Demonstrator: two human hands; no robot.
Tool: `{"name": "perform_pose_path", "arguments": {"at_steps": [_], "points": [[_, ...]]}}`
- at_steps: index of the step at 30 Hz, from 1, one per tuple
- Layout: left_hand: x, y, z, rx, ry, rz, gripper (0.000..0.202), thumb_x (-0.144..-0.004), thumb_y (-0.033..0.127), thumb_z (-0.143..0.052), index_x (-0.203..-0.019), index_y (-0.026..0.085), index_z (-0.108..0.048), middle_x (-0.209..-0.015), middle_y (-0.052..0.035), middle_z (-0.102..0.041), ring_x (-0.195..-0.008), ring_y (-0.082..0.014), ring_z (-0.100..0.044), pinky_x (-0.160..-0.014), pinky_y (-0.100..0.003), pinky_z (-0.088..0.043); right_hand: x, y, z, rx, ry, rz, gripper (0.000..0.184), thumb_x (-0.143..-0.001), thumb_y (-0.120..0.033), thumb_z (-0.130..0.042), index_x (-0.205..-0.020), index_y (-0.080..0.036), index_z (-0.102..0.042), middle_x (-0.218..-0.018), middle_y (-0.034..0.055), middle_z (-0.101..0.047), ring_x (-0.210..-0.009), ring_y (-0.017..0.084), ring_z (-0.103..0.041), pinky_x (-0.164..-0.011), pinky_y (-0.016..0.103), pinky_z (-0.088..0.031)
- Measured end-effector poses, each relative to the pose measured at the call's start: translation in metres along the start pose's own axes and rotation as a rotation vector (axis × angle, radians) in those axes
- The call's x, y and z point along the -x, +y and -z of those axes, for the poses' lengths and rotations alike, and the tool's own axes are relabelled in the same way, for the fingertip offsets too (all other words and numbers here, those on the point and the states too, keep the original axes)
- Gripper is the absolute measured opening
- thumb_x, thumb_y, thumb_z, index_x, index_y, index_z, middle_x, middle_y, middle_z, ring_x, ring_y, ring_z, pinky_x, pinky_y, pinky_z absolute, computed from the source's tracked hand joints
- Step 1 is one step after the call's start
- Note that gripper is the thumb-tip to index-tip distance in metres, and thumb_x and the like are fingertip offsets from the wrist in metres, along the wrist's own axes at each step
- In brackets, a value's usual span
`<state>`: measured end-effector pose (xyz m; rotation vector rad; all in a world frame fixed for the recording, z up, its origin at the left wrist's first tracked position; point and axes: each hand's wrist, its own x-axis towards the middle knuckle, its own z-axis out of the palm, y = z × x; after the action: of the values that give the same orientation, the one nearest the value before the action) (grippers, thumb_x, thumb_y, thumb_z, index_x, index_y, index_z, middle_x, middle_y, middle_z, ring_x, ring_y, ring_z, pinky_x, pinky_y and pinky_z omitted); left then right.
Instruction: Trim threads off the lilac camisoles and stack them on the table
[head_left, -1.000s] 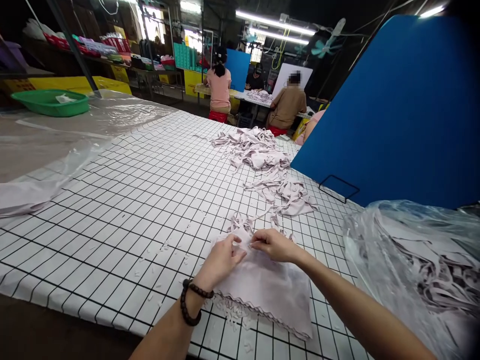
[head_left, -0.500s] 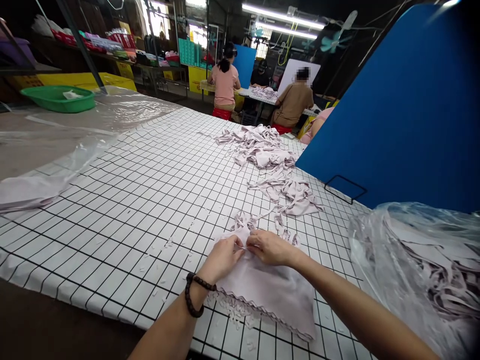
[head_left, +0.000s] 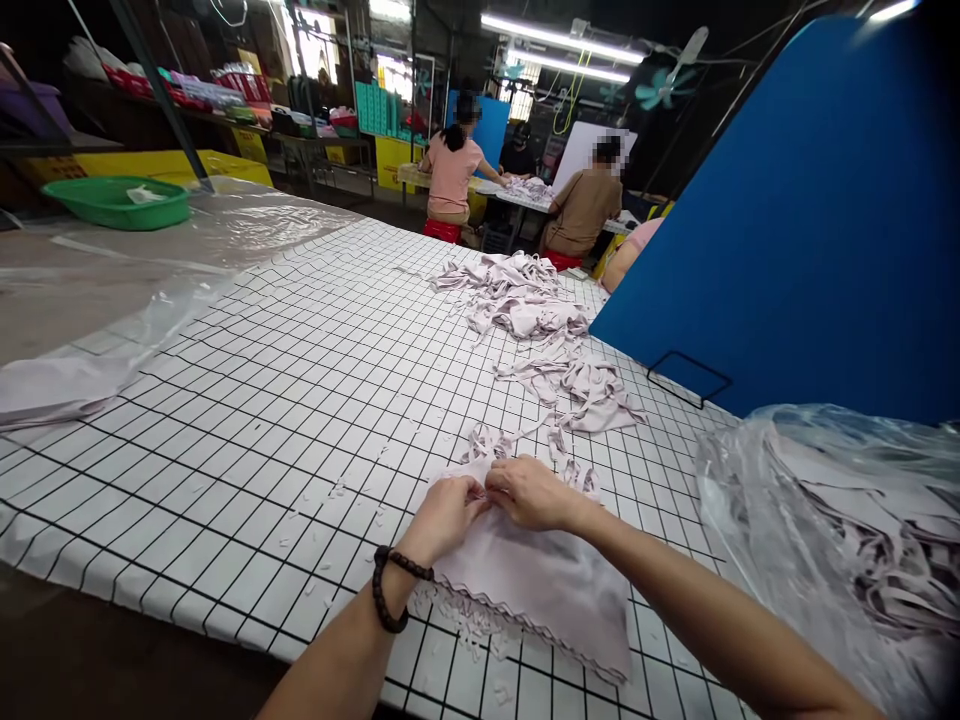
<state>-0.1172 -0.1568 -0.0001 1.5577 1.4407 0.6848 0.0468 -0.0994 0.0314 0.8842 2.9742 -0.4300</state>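
Observation:
A stack of pale lilac fabric pieces [head_left: 540,590] with scalloped edges lies near the front edge of the grid-patterned table [head_left: 300,400]. My left hand [head_left: 444,518], with a dark bead bracelet on its wrist, pinches the far edge of the top piece. My right hand [head_left: 529,493] pinches the same edge right beside it, fingertips touching. Both hands are closed on the fabric. Small fabric strips [head_left: 491,442] lie just beyond my fingers.
More lilac fabric heaps [head_left: 525,300] stretch along the table toward the back. A blue board [head_left: 795,230] stands at right, with a clear plastic bag of fabric strips [head_left: 847,540] in front of it. Plastic sheeting and a green basin [head_left: 116,202] sit at left. People work at a far table.
My two hands have drawn closer together on the fabric's far edge, so the fingertips now meet. The view has shifted slightly.

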Motion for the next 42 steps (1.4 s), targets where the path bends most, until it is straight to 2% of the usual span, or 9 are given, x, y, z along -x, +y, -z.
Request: {"name": "perform_pose_path", "arguments": {"at_steps": [8, 11, 14, 19, 24, 27, 33, 38, 42], "points": [[0.0, -0.004, -0.002, 0.011, -0.086, 0.065, 0.031, -0.081, 0.046, -0.052, -0.084, 0.017, -0.06, -0.08, -0.0051, -0.067, -0.048, -0.0128, -0.055, -0.043, -0.022, -0.036, 0.007, 0.027, 0.008, -0.301, -0.008, -0.066, 0.012, -0.078, -0.014, -0.057, -0.087, -0.019, -0.063, -0.086, 0.0033, -0.064, -0.077, 0.015, -0.056, -0.065, 0.025, -0.041], [0.0, -0.003, -0.001, -0.007, -0.084, 0.06, 0.037, -0.086, 0.051, -0.042, -0.078, 0.017, -0.056, -0.077, -0.0039, -0.065, -0.041, -0.0112, -0.051, -0.041, -0.022, -0.034, -0.002, 0.044, 0.011, -0.362, 0.22, -0.165, 0.019, -0.074, -0.007, -0.051, -0.083, -0.019, -0.064, -0.086, 0.004, -0.062, -0.076, 0.015, -0.056, -0.067, 0.026, -0.042], [-0.001, -0.001, -0.001, -0.041, -0.061, 0.042, 0.041, -0.089, 0.051, -0.035, -0.069, 0.018, -0.049, -0.065, -0.0011, -0.06, -0.036, -0.0102, -0.047, -0.042, -0.023, -0.034, -0.016, 0.062, 0.003, -0.503, 0.476, -0.372, 0.019, -0.077, -0.011, -0.047, -0.086, -0.019, -0.062, -0.085, 0.0034, -0.061, -0.07, 0.014, -0.056, -0.066, 0.028, -0.044], [-0.002, -0.004, -0.007, -0.044, -0.003, 0.072, 0.031, -0.088, 0.047, -0.039, -0.077, 0.02, -0.048, -0.062, 0.0015, -0.059, -0.035, -0.0108, -0.048, -0.046, -0.024, -0.036, -0.02, 0.112, -0.001, -0.665, 0.383, -0.733, 0.036, -0.067, -0.017, -0.066, -0.103, -0.02, -0.061, -0.09, 0.0046, -0.064, -0.073, 0.017, -0.06, -0.065, 0.029, -0.048], [-0.002, -0.009, -0.014, -0.062, 0.09, 0.086, 0.024, -0.087, 0.044, -0.043, -0.091, 0.021, -0.044, -0.066, 0.003, -0.059, -0.037, -0.0113, -0.049, -0.052, -0.025, -0.039, 0.02, 0.186, 0.021, -0.415, 0.731, -1.173, 0.051, -0.071, -0.015, -0.057, -0.122, -0.015, -0.05, -0.135, 0.0188, -0.04, -0.119, 0.031, -0.045, -0.088, 0.038, -0.041], [-0.003, -0.008, -0.015, -0.09, 0.124, 0.094, 0.025, -0.087, 0.045, -0.043, -0.092, 0.021, -0.042, -0.062, 0.0033, -0.058, -0.041, -0.0134, -0.052, -0.054, -0.026, -0.04, 0.047, 0.217, 0.024, -0.39, 0.815, -1.312, 0.047, -0.068, -0.02, -0.06, -0.114, -0.013, -0.054, -0.127, 0.0219, -0.047, -0.119, 0.035, -0.045, -0.088, 0.039, -0.039], [-0.005, -0.006, -0.015, -0.01, 0.124, 0.146, 0.032, -0.086, 0.051, -0.041, -0.095, 0.021, -0.043, -0.059, 0.0054, -0.056, -0.034, -0.0126, -0.049, -0.049, -0.026, -0.041, 0.066, 0.245, 0.022, -0.562, 0.924, -1.32, 0.014, -0.056, -0.024, -0.067, -0.061, -0.019, -0.055, -0.066, 0.0084, -0.064, -0.074, 0.026, -0.06, -0.063, 0.031, -0.043], [-0.005, -0.003, -0.014, 0.169, 0.143, 0.162, 0.038, -0.084, 0.056, -0.042, -0.1, 0.022, -0.045, -0.059, 0.0081, -0.048, -0.034, -0.0124, -0.05, -0.038, -0.023, -0.036, 0.078, 0.233, 0.04, -0.773, 1.135, -1.08, 0.017, -0.06, -0.033, -0.059, -0.061, -0.021, -0.048, -0.058, 0.0002, -0.055, -0.057, 0.016, -0.053, -0.054, 0.028, -0.042], [-0.006, 0.009, -0.017, 0.289, 0.24, 0.047, 0.037, -0.084, 0.053, -0.046, -0.104, 0.022, -0.047, -0.066, 0.0064, -0.049, -0.041, -0.0101, -0.049, -0.041, -0.022, -0.039, 0.097, 0.195, 0.064, -0.922, 1.193, -0.792, 0.017, -0.067, -0.037, -0.053, -0.07, -0.022, -0.046, -0.063, -0.0023, -0.052, -0.06, 0.014, -0.052, -0.059, 0.027, -0.045]]}}
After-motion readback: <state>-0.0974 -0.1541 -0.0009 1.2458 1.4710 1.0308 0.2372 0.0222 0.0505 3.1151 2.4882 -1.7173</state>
